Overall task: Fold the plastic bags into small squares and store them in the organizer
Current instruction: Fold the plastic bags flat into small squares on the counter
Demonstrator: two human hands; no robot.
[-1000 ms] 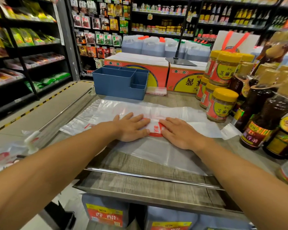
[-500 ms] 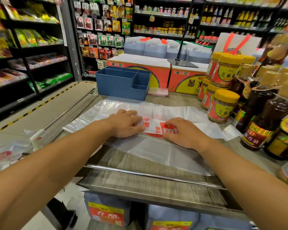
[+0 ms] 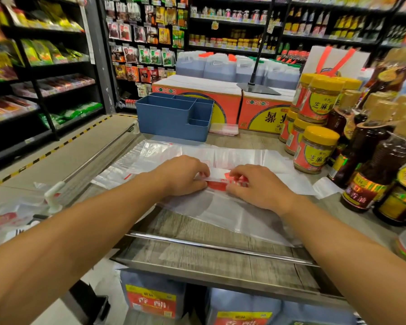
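Open counter [image 3: 220,245] at 6 o'clock; blue organizer [image 3: 174,118] blocks 12, yellow-lidded jars [image 3: 314,148] and sauce bottles [image 3: 373,165] crowd my 2–3.

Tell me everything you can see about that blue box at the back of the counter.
The blue box looks like smooth, matte plastic, rectangular with rounded corners and open on top. Inner walls split it into several compartments: a large one on the left, narrower ones along the back, and a lower step-down pocket at the right front. What can be seen of the inside shows nothing in it. It stands upright on the counter, in front of the orange cartons and beyond the plastic bag. Neither hand touches it.
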